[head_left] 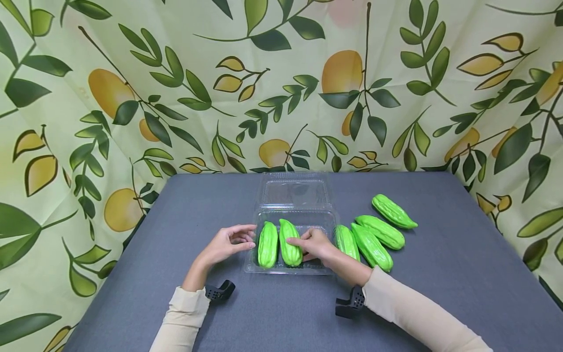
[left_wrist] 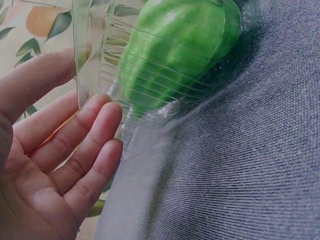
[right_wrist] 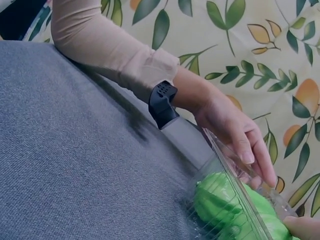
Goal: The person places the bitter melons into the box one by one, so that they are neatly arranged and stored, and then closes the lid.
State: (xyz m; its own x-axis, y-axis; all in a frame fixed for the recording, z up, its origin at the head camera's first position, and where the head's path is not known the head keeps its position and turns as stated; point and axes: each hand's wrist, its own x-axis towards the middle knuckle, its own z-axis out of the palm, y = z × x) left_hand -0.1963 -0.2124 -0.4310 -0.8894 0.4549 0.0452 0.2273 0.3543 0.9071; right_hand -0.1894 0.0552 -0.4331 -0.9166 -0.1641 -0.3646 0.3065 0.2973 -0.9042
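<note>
A clear plastic clamshell container [head_left: 325, 270] lies on the table with its lid folded back. Two bright green, ridged bitter melons lie side by side in its left half. My right hand [head_left: 317, 244] holds the second bitter melon [head_left: 290, 249], thumb on top and fingers along its right side. The other bitter melon [head_left: 267, 244] lies by the left wall. At that wall is my left hand [head_left: 228, 242], its relaxed fingertips [left_wrist: 107, 117] right at the plastic. In the right wrist view, only part of my right thumb [right_wrist: 304, 227] shows.
Several more bitter melons lie right of the container, the nearest one [head_left: 346, 239] close to its wall and another [head_left: 393, 211] farthest back. The open lid [head_left: 294, 191] extends behind the container. A leaf-and-fruit patterned cloth [head_left: 281, 98] hangs behind the grey table [head_left: 211, 195].
</note>
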